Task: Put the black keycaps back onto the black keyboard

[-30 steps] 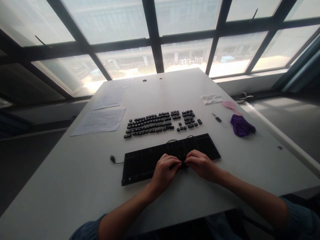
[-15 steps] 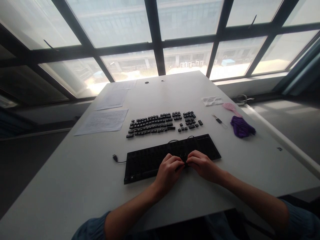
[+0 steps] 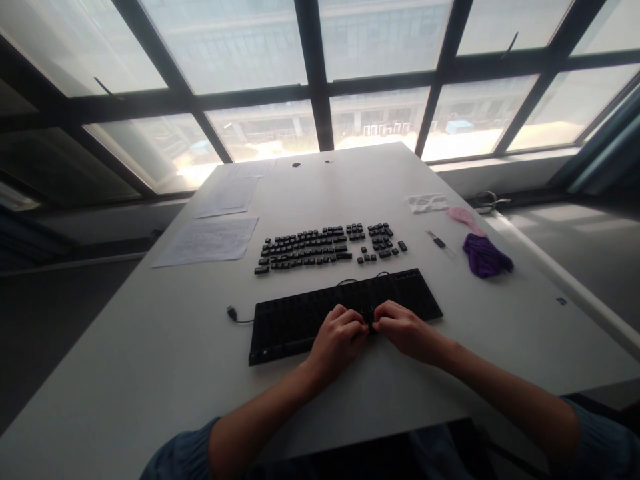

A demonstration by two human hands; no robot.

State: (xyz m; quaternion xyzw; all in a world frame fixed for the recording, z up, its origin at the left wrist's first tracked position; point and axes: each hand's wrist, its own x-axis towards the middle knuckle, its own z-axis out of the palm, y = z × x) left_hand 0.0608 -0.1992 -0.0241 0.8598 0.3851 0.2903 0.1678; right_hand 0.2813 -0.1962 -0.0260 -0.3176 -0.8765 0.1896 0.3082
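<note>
Nearest are two bare forearms in blue sleeves [image 3: 183, 450], and past them the left hand [image 3: 340, 335] and right hand [image 3: 404, 327] meet over the near edge of one black keyboard [image 3: 295, 323], which lies slightly askew on the white counter [image 3: 150, 380]. The fingers of both hands are bent inward and drawn nearly closed, tips almost touching; a small dark shape shows between them, but against the dark board I cannot tell whether either hand grips it. Left of the keyboard lies one cable plug [image 3: 231, 313]. Just beyond the board, dozens of black keycaps [image 3: 307, 251] (too small and crowded for a sure count) sit in about four long rows, with smaller clusters to their right. Judging by these, much of the board's cap set is off it; whether any caps remain in place is unclear. Farther right are one small wire-looped tool [image 3: 439, 243], one purple cloth [image 3: 486, 255], one pink brush [image 3: 464, 217] touching or nearly touching it, and one crumpled white strip [image 3: 427, 203]. On the left lie at least two paper sheets [image 3: 205, 241], and the windows [image 3: 375, 40] stand behind everything.
</note>
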